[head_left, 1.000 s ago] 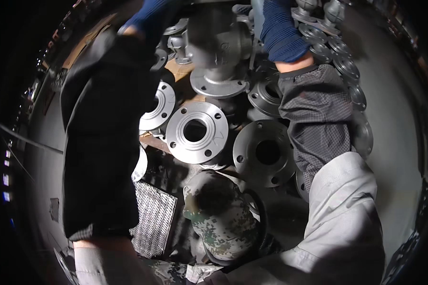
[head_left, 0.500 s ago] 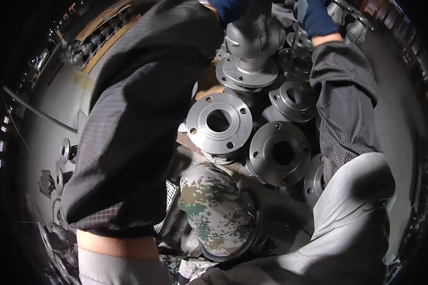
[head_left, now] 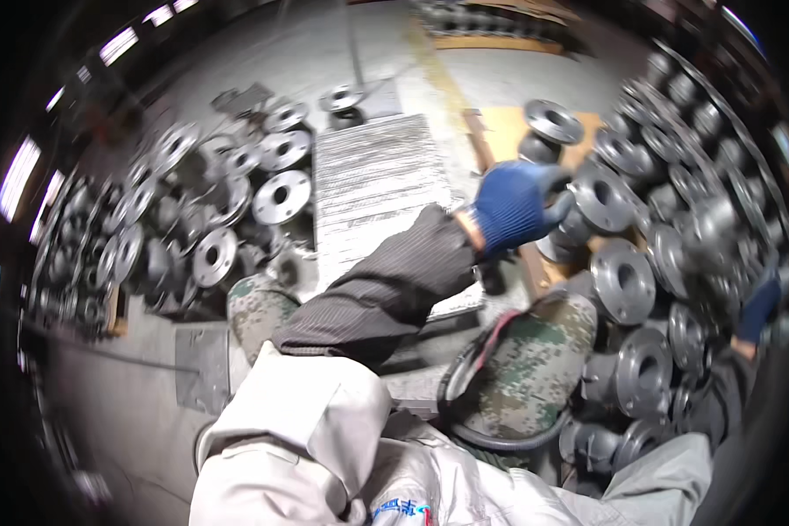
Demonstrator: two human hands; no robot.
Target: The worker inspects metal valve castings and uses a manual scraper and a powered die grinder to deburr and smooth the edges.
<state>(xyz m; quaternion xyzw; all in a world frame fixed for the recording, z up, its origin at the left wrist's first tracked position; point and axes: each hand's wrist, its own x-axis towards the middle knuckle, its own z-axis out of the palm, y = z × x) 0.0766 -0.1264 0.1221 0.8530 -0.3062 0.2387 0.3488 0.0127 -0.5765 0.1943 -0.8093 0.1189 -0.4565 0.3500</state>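
My left hand, in a blue glove with a grey palm, reaches forward to the right of the middle. Its fingers curl with a gap between them, close to the left rim of a grey flanged metal casting; the hand is slightly blurred. Far to the right, my right hand, also gloved in blue, is stretched out among other castings. Its fingers are blurred and partly lost against the dark metal. Below my left hand's casting stands another flanged casting with a round bore and bolt holes.
A ridged, pale metal plate lies ahead. Several flanged castings crowd the left floor, and more line the right. A wooden board lies under a casting at the back. My camouflage shoes are between the castings.
The view has swung left, bringing in the ridged plate and left-hand castings. My left hand, at the top edge before, now shows beside a flange; my right hand appears farther right.
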